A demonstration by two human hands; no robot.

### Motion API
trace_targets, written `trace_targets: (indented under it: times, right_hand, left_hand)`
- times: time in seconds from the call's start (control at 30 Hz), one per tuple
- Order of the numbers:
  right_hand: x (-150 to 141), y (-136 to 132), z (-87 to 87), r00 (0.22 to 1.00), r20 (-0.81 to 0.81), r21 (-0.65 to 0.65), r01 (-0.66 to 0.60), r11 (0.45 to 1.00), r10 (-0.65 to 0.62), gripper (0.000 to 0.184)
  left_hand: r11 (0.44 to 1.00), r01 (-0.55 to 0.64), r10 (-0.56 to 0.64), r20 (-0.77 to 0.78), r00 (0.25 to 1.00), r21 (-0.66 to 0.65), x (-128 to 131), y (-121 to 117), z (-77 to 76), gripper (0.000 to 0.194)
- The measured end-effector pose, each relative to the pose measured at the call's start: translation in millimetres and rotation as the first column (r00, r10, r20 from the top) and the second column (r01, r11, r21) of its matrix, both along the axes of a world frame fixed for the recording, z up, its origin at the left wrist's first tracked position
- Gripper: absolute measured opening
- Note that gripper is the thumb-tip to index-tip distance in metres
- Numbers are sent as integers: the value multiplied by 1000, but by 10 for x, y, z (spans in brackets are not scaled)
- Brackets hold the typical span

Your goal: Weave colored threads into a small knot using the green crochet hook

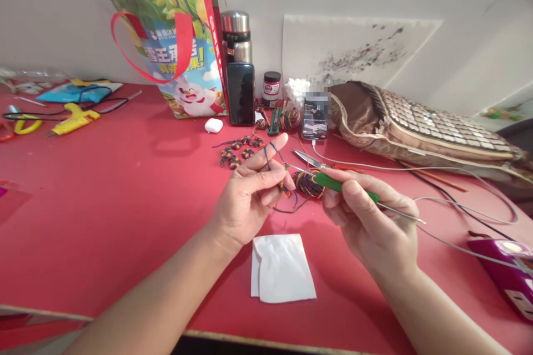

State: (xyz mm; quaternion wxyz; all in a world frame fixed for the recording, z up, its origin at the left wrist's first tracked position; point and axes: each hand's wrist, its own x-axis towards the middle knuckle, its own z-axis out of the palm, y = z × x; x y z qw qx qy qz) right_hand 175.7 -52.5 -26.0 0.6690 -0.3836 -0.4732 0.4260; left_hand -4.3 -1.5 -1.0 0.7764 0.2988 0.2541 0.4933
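On the red table point(125, 205) under your left hand point(252, 191) and right hand point(375, 216), a multicoloured yarn ball point(307, 187) lies between the two grips, the right one grasping a green-handled hook point(328, 181), the left one pinching a small yarn piece point(285, 191) by the hook's tip.

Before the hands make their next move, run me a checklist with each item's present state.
1. Green-handled hook gripped in the right hand: ok.
2. Yarn strand looped over the raised index finger of the left hand: ok.
3. Hook tip caught in a loop: cannot tell, too small to see.
4. Yarn ball on the table, near both hands: ok.
5. Pointed blade kept away from the yarn: not ok, it lies close behind the ball.
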Motion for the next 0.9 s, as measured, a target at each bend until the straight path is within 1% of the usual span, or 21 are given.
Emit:
trace_targets:
  times: [0.13,0.2,0.3,0.47,0.57,0.67,0.77,0.9]
  right_hand:
    - [30,6,58,999,30,-29,29,999,-28,19]
    - [49,10,69,999,37,-18,35,999,-34,21]
    - [87,11,62,997,62,-20,37,999,-35,23]
    - [128,13,47,998,57,-27,24,999,-22,21]
    - [124,34,64,1000,-5,-31,-24,999,24,18]
    - [127,63,81,992,-67,-22,-107,994,106,15]
    - [132,81,71,980,-98,-18,-177,984,175,13]
    - [73,68,34,964,-137,-9,-230,973,227,13]
  left_hand:
    - [997,51,-49,37,998,-60,-27,16,19,72]
    - [993,86,-81,59,995,-83,-47,24,26,75]
    - [982,147,-136,94,986,-123,-75,36,33,74]
    - [963,204,-177,157,972,-176,-99,60,21,73]
    - [957,219,-184,185,965,-188,-106,73,2,70]
    - [958,217,-184,177,967,-189,-104,76,-13,65]
    - [963,205,-185,123,975,-176,-76,58,-21,51]
    - [977,168,-164,39,986,-129,0,0,-42,38]
